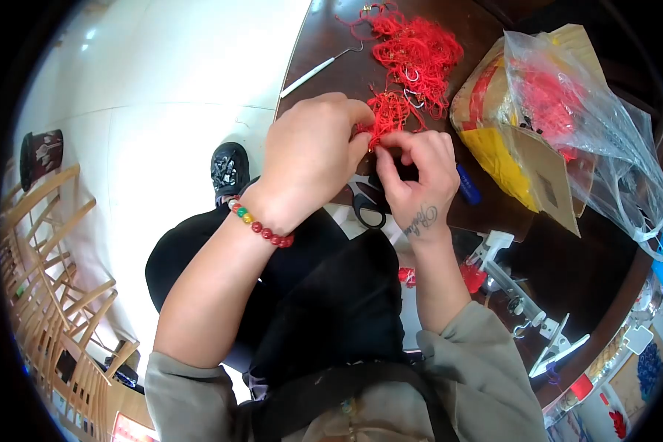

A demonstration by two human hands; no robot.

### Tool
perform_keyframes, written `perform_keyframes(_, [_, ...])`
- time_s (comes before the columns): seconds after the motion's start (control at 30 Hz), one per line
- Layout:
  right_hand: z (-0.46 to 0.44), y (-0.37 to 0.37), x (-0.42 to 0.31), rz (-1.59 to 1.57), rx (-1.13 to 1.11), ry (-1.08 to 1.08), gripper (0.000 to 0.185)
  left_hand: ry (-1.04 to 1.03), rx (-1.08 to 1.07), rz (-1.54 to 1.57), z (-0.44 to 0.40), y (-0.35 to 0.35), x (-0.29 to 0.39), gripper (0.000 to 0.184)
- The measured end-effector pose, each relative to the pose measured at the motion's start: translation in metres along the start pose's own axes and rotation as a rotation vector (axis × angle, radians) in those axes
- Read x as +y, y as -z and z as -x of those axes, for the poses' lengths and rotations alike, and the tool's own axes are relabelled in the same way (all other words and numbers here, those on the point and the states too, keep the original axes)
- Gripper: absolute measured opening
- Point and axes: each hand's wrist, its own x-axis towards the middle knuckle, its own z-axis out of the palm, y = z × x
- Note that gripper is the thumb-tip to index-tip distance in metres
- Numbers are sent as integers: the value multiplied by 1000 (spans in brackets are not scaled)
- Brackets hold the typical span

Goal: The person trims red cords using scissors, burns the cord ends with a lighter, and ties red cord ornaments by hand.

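My left hand (pixel 311 151), with a beaded bracelet (pixel 267 233) on its wrist, is closed at the near end of a small bundle of red cords (pixel 392 109). Right beside it, the thumb and index finger of my right hand (pixel 422 171) pinch the same red cords, and the two hands' fingertips almost meet. A small gold-coloured bit shows between them. Farther back lies a larger tangled pile of red cords (pixel 423 55) with gold-coloured pieces. Black-handled scissors (pixel 369 214) rest just below my hands, their blades partly hidden.
A white-handled hook tool (pixel 309 76) lies at the table's left edge. To the right are a blue object (pixel 468 186), an open cardboard box (pixel 554 184) and a clear plastic bag (pixel 611 158) containing red material. A white clamp (pixel 493 250) stands nearer me.
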Motion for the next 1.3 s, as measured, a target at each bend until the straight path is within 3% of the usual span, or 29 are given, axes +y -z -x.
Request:
perform_keyframes(0.13, [4, 0, 4, -20, 36, -65, 18, -60, 49, -103, 0, -11, -6, 14])
perform_keyframes(0.43, [13, 1, 4, -41, 133, -11, 21, -28, 47, 89, -5, -1, -5, 9])
perform_keyframes(0.67, [-5, -8, -20, -115, 220, -97, 22, 161, -64, 730, -12, 15, -2, 9])
perform_keyframes(0.87, [-4, -10, -5, -39, 182, -133, 17, 273, -45, 1050, -15, 28, 1, 9])
perform_keyframes(1.0, [-5, -5, -8, -166, 262, -208, 13, 244, -24, 1047, -14, 25, 0, 7])
perform_keyframes(1.17, [-15, -11, -22, -549, 164, -283, 27, 243, -59, 1072, -13, 23, 3, 8])
perform_keyframes(1.3, [-17, -13, -24, -462, 53, -341, 21, 225, -73, 983, -14, 25, -1, 10])
